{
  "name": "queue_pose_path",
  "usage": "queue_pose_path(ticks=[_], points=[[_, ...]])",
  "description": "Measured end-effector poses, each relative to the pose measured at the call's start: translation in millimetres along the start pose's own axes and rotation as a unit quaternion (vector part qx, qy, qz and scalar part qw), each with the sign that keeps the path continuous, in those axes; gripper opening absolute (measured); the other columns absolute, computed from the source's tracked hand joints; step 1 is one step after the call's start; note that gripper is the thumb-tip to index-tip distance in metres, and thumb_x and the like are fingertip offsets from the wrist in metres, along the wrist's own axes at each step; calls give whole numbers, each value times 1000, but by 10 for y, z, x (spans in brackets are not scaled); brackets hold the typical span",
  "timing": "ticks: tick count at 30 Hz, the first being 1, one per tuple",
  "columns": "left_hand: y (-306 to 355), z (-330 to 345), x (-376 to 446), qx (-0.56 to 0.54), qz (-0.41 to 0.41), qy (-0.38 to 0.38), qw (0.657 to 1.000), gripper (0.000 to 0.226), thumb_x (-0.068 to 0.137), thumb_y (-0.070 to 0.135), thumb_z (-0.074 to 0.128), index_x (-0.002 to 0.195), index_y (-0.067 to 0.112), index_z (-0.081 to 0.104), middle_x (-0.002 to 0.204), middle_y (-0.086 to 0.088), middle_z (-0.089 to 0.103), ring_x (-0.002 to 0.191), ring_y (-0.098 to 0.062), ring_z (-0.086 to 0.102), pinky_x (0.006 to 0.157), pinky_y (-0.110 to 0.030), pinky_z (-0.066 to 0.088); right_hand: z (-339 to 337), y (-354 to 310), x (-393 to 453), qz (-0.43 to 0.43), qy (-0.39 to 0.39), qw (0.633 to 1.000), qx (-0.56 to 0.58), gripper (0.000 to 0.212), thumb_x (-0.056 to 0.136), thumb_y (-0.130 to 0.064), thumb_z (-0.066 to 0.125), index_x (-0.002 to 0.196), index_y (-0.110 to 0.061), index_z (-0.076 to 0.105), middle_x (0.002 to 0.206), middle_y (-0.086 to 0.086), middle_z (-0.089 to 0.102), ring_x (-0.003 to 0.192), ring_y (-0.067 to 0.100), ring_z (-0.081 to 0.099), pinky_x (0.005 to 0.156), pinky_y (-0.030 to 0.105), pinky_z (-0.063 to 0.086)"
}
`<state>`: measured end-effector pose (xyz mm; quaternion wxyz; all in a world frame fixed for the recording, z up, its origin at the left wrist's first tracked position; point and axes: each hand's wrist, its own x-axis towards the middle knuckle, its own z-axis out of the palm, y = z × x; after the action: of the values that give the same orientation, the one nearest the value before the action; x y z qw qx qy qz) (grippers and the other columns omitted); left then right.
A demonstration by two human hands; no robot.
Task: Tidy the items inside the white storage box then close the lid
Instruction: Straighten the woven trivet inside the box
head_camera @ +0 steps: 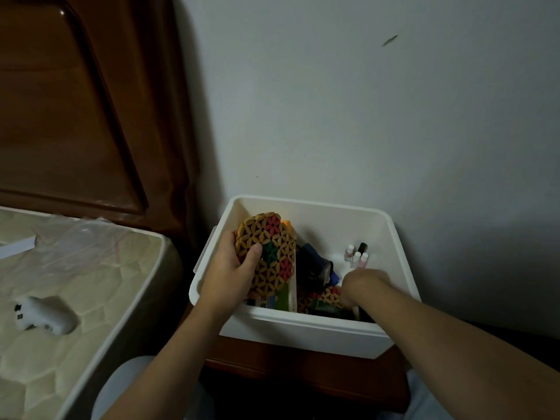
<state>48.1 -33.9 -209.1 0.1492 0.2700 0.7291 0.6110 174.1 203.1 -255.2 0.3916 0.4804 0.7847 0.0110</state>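
The tidying is under way, by my reading, and the lid step is not yet reached; no lid shows in view. The white storage box stands open on a brown wooden surface, hard against the wall at the surface's far edge. The left hand grips a round woven mat of tan pieces with red and green flowers, held upright against the box's left wall, thumb across its face. The right hand reaches down among the things near the box's front wall, fingers curled low beside a second patterned mat; whether it holds anything I cannot tell. Small nail-polish bottles stand together toward the far right of the box floor; dark pouches lie in the middle.

The next move likely calls for gathering the second mat with the first, then standing both flat against a wall so the loose things settle below the rim.

To the left lies a bare mattress with a clear plastic bag and a small white device; behind it a dark wooden headboard; the wall is pale grey.
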Motion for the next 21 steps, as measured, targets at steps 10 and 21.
queue_pose_path(ticks=[10, 21], points=[[101, -53, -76, -60, 0, 155, 986, 39, 104, 33, 60, 139, 30, 45, 126, 6, 62, 115, -21, 66, 75, -56, 64, 154, -117, 333, -6, 16, 992, 121, 124, 93, -36, 66, 152, -8, -40, 170, 25, -23, 151, 32, 35, 120, 43, 41], [107, -60, -87, -199, 8, 292, 936, 43, 104, 36, 59, 143, 33, 40, 128, 10, 58, 100, 3, 70, 55, -36, 63, -358, 175, -548, -72, 73, 990, 102, 65, 89, -37, 62, 148, -11, 52, 120, 10, 66, 93, 27, 70, 76, 36, 59]])
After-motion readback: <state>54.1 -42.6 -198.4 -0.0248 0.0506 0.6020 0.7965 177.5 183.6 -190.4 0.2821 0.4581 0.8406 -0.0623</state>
